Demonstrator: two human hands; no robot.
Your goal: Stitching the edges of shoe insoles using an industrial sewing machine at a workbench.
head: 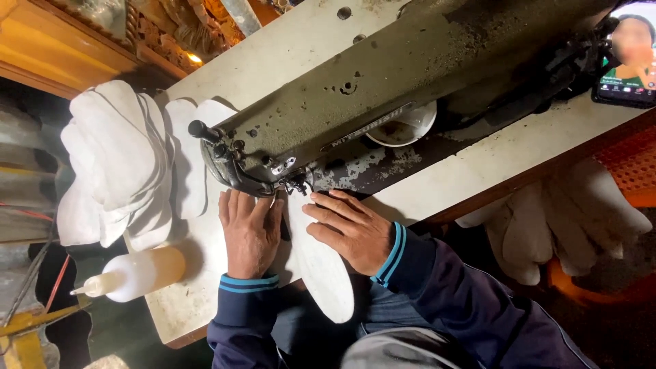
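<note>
My left hand (247, 232) lies flat, fingers together, on a white oval fabric piece (321, 270) just below the needle area (295, 183) of a worn olive-grey sewing machine (383, 89). My right hand (350, 229) presses flat on the same white piece, fingers pointing toward the needle. The piece hangs past the table's near edge. The needle itself is hard to make out.
A pile of white cut fabric pieces (116, 157) hangs over the table's left end. A plastic squeeze bottle with amber liquid (137, 273) lies near the front left corner. A phone with a lit screen (629, 58) rests at the far right. More white pieces (567, 219) lie below the table (287, 48).
</note>
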